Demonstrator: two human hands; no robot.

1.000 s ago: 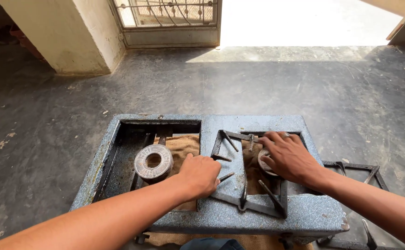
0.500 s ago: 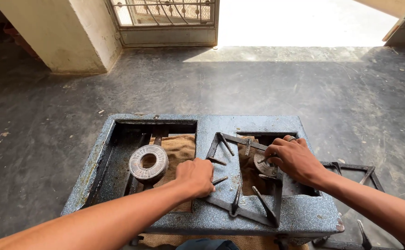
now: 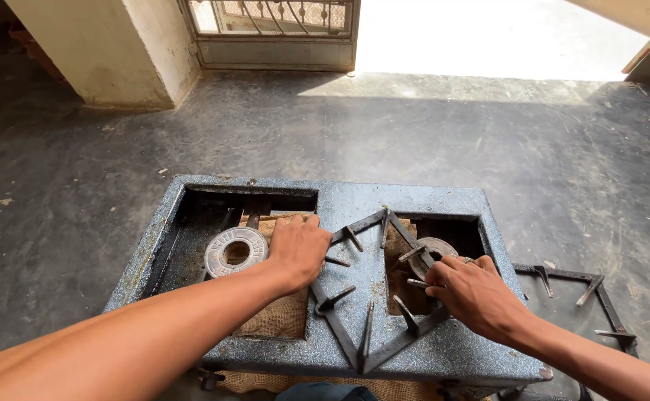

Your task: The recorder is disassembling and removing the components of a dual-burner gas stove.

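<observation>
Since a moment ago the square pan-support grate (image 3: 373,297) has swung further askew on the stove body (image 3: 444,204), so that it now lies as a diamond across the middle strip, one corner pointing at the near edge. Both hands have shifted with it.

Nearest the stove's front edge, a dark blue thing (image 3: 325,391) and a fringe of sacking poke out below, both cut off by the picture's bottom. The right hand (image 3: 473,293) lies over the grate's right side above the right well, fingers curled down around a bar; how tightly they close I cannot tell, as the palm hides the contact. Beneath its fingertips the right burner (image 3: 436,249) shows only as a grey disc, partly covered by the prongs. The left hand (image 3: 300,249) presses flat, fingers together, on the grate's left corner and the burlap (image 3: 277,315) lining the left well; it holds nothing. Just left of that hand sits the ring-shaped left burner (image 3: 236,251), fully in view.

Right of the stove a second grate (image 3: 585,293) rests on the floor (image 3: 414,134), its near part hidden by the right forearm. Beyond the stove, a pillar (image 3: 117,44) and a barred gate (image 3: 273,30) stand against glaring daylight that washes out everything outside.
</observation>
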